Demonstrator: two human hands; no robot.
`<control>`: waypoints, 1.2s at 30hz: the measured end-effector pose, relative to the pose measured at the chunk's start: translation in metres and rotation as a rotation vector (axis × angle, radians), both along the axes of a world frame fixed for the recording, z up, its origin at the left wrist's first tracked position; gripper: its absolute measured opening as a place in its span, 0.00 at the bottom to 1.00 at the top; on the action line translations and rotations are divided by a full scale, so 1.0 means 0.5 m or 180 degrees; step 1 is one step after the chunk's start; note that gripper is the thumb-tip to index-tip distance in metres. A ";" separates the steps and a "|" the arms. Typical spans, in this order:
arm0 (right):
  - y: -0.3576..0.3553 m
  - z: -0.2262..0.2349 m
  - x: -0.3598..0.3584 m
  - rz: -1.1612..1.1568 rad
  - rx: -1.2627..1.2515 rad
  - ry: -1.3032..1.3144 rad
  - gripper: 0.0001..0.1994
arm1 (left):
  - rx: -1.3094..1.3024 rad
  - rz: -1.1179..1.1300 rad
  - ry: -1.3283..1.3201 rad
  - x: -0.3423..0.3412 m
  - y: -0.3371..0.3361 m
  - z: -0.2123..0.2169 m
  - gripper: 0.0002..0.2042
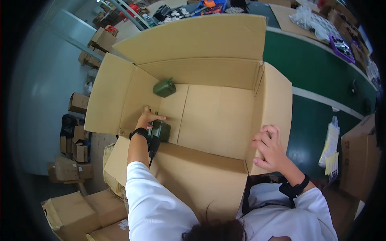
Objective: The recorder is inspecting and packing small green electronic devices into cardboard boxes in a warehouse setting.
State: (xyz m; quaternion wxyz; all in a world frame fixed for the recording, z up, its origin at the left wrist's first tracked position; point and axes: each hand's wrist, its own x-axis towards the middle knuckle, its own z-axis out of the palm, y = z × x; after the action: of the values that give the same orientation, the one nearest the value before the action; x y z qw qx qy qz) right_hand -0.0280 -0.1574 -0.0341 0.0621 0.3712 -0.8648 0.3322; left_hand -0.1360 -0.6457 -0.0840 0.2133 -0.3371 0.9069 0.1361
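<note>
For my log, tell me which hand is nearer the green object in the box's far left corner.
Left: the left hand is just short of the green object; the right hand is across the box, at its right wall.

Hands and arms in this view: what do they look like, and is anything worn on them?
The left hand and right hand show no gloves. Both arms have plain white sleeves. Each wrist wears a black band; the right one carries a blocky black piece.
</note>
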 end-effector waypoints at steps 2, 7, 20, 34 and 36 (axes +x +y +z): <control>0.006 -0.007 -0.002 0.0007 -0.0089 0.0074 0.16 | 0.0349 0.0151 -0.0198 0.007 -0.008 -0.039 0.47; -0.005 -0.010 0.002 0.0058 -0.0258 0.0052 0.17 | 0.0793 0.0021 -0.0207 0.017 -0.093 -0.100 0.16; 0.012 0.014 -0.006 0.0172 -0.0298 -0.0065 0.18 | 0.0355 -0.2412 0.1418 0.161 0.308 0.288 0.07; 0.349 0.098 0.010 0.2153 -0.3842 -0.3468 0.44 | 0.3937 -0.2497 0.1619 0.286 0.925 0.474 0.13; 0.424 0.084 0.045 0.1301 -0.3772 -0.2978 0.42 | 0.4156 -0.2105 0.1590 0.279 1.009 0.441 0.13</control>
State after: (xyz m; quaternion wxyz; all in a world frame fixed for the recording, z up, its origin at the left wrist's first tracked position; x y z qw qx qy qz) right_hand -0.0057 0.0543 0.0081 -0.1834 0.2495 -0.3940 0.8654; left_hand 0.0035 -0.1412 0.1366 0.1874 0.1861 0.7175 0.6445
